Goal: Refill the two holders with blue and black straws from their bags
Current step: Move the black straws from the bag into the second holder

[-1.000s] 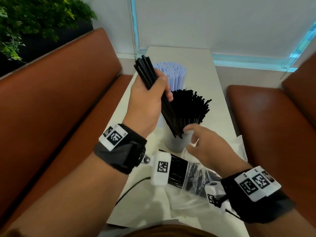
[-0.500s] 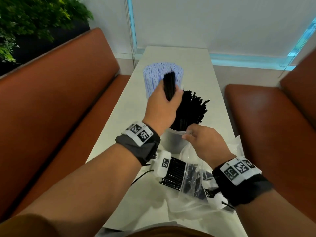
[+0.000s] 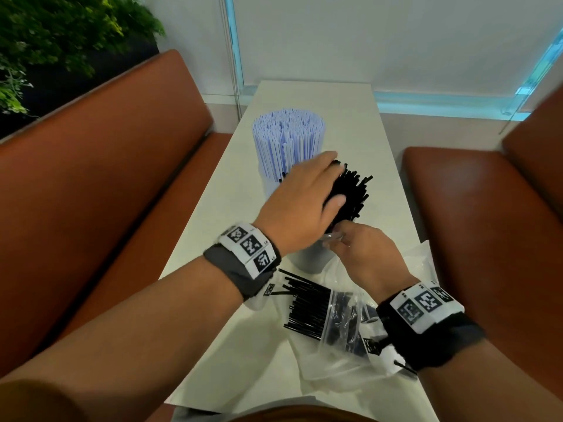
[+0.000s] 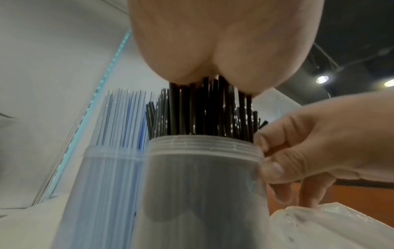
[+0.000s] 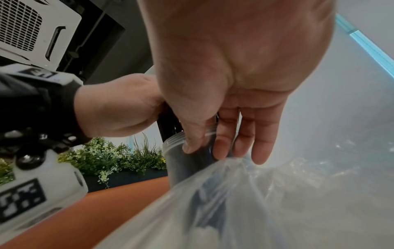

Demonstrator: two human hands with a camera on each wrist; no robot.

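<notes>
The bundle the left hand (image 3: 300, 205) gripped a moment ago now stands among the black straws (image 3: 350, 193) in their holder (image 4: 204, 176), flat palm pressing them down, right hand (image 3: 362, 254) pinching the rim, more waiting bagged on the worktop (image 3: 213, 239).

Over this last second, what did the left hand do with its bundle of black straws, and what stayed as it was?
The left hand brought the black straws from raised over the table down into the near holder, let go its grip, and now presses flat on their tops. The right hand stayed pinching that holder's rim. The blue straws and the bag of black straws lie unchanged.
</notes>
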